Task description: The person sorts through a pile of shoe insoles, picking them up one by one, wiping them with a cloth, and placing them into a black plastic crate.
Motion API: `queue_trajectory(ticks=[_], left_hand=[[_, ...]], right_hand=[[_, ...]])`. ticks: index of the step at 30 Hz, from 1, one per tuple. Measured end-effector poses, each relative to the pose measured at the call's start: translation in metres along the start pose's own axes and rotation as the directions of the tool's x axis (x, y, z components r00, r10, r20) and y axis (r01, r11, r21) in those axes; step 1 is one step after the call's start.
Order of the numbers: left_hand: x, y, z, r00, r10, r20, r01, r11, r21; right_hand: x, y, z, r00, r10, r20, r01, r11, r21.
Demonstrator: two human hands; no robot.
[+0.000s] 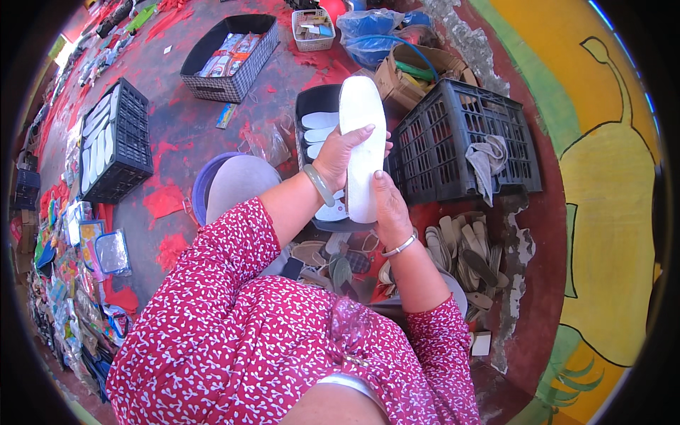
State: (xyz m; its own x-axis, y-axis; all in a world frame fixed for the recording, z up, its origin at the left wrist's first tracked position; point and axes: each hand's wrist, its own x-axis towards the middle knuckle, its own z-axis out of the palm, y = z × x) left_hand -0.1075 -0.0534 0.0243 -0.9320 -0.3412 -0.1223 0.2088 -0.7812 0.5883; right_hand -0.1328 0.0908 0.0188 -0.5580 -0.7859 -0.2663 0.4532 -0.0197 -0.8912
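A white shoe insole [363,117] stands nearly upright in front of me, gripped by both hands. My left hand [341,157] is closed round its left edge, thumb across the pale face. Lower down on the right edge, my right hand [389,207] pinches it with the thumb in front. Some fingers of both hands are hidden behind it. Beyond the hands sits a black box [309,101] with several white insoles [320,120] lying in it. The held insole covers part of that box.
A black plastic crate [453,152] with a grey cloth [486,160] stands close on the right. Sandals and soles [467,248] are piled below it. At left are a purple tub [203,185], a crate of insoles [131,134] and a checked box [225,86]. A painted wall [609,212] borders the right.
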Motion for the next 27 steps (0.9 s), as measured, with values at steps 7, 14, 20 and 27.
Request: queue_trajectory(ticks=[7,14,20,27], left_hand=[[0.000,-0.004,-0.002,0.992,0.015,-0.127,-0.012,1.000,0.018],[-0.004,0.001,0.003,0.987,-0.081,0.138,0.094,0.991,-0.092],[-0.009,0.001,0.006,0.990,-0.106,0.089,0.107,0.994,-0.010],[-0.009,-0.001,0.010,0.995,-0.094,0.045,0.089,0.989,0.119]], right_hand=[[0.013,0.011,-0.013,0.991,-0.120,-0.064,0.083,0.907,-0.413],[0.001,-0.014,-0.006,0.994,0.104,-0.044,-0.078,0.914,0.398],[0.000,-0.012,-0.010,0.988,0.151,0.036,-0.152,0.888,0.434],[0.003,-0.014,-0.009,0.963,0.255,-0.085,-0.212,0.915,0.344]])
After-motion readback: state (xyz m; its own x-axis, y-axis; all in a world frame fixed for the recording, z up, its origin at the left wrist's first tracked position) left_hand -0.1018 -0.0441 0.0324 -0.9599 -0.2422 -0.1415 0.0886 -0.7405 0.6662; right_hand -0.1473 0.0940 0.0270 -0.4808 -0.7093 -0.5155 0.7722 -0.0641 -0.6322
